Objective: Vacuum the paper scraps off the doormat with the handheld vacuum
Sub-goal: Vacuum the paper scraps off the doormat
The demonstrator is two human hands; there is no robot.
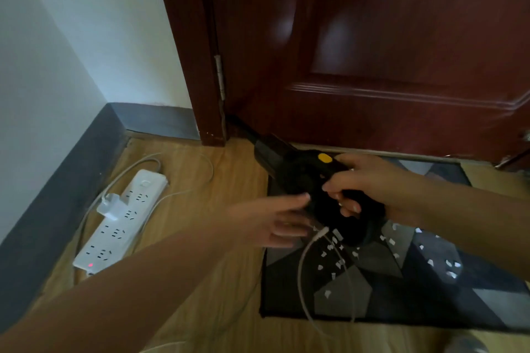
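Vacuum [309,180] sits mid-frame above the doormat [430,295]; our right hand [370,180] grips its handle, our left hand [275,221], fingers straight, reaches the charging cable [304,261] (probably unplugging), scraps [341,262] unswept.

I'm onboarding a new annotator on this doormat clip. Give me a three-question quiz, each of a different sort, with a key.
1. True or false: the paper scraps lie on the doormat.
2. Which hand grips the handheld vacuum? A) the left hand B) the right hand C) neither
3. Fill in: the white charging cable droops from the vacuum's rear end across the ____.

Key
1. True. The scraps are scattered over the mat's grey patches.
2. B. The right hand's fingers curl round the handle; the left reaches toward the cable plug with fingers extended.
3. Doormat. The cable loops over its left part.
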